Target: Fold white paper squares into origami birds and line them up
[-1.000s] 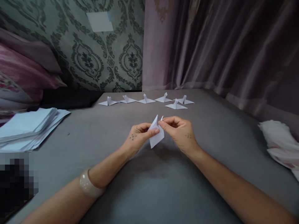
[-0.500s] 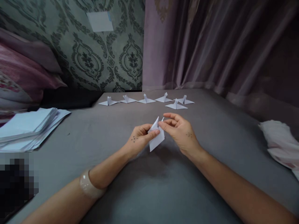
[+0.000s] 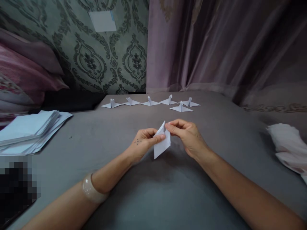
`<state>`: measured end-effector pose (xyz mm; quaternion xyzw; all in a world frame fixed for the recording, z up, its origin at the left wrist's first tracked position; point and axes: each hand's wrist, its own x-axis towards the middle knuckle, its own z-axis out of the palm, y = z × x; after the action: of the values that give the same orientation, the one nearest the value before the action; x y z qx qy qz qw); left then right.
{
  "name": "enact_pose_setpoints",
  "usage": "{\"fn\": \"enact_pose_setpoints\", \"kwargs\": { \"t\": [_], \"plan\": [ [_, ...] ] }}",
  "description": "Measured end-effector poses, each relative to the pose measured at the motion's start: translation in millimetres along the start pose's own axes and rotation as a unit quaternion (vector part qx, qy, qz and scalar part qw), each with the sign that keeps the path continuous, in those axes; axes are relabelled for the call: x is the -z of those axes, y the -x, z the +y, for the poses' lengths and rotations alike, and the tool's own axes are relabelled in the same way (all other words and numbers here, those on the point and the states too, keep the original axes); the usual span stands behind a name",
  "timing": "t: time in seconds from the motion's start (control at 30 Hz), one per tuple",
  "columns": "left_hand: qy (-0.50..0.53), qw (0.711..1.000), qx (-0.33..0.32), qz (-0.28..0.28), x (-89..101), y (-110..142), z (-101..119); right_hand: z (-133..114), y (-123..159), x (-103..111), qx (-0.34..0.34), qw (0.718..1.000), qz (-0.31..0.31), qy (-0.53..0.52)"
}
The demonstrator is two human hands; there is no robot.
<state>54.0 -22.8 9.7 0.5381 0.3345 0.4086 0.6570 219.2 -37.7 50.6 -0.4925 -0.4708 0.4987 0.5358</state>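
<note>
Above the grey surface I hold a white folded paper crane, its wings together and one lower corner pointing down. My left hand pinches its body, thumb flat on the near face and fingers behind. With thumb and index finger, my right hand grips a narrow point at the crane's upper right; the fingertips cover most of that point. Another slim tip stands up between the two hands. Beyond them, several finished-looking paper cranes rest with wings spread, one crane a little nearer than the others.
A stack of white paper sheets lies at the left, with a black cloth and pink bedding behind it. Crumpled pale fabric sits at the right. A patterned wall and a purple curtain close off the back.
My right fingers, looser and partly spread before, have closed onto the crane's right-hand point. The crane has shifted slightly to the right and down. The cranes at the back stay put.
</note>
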Motion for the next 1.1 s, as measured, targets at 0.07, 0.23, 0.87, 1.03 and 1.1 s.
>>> {"fn": "enact_pose_setpoints", "kwargs": {
  "t": [0.07, 0.23, 0.87, 1.03, 1.1],
  "plan": [
    [0.005, 1.000, 0.002, -0.013, 0.2, 0.1, 0.5, 0.4, 0.4, 0.7, -0.014, 0.999, -0.044, -0.010],
    [0.005, 0.999, 0.002, -0.040, -0.6, 0.5, 2.7, 0.0, 2.6, 1.3, -0.018, 0.996, -0.090, -0.001],
    [-0.064, 0.996, -0.048, 0.037, -14.2, 4.7, 6.2, 7.5, 6.0, -5.7, 0.093, 0.991, -0.006, 0.095],
    [0.017, 0.997, -0.028, 0.070, -9.4, 1.7, 3.2, 7.8, 3.1, -5.5, -0.022, 0.998, -0.058, 0.023],
    [0.037, 0.993, -0.019, 0.112, -6.0, -0.9, 2.1, 9.4, 1.7, -5.5, -0.063, 0.993, -0.090, 0.033]
  ]
}}
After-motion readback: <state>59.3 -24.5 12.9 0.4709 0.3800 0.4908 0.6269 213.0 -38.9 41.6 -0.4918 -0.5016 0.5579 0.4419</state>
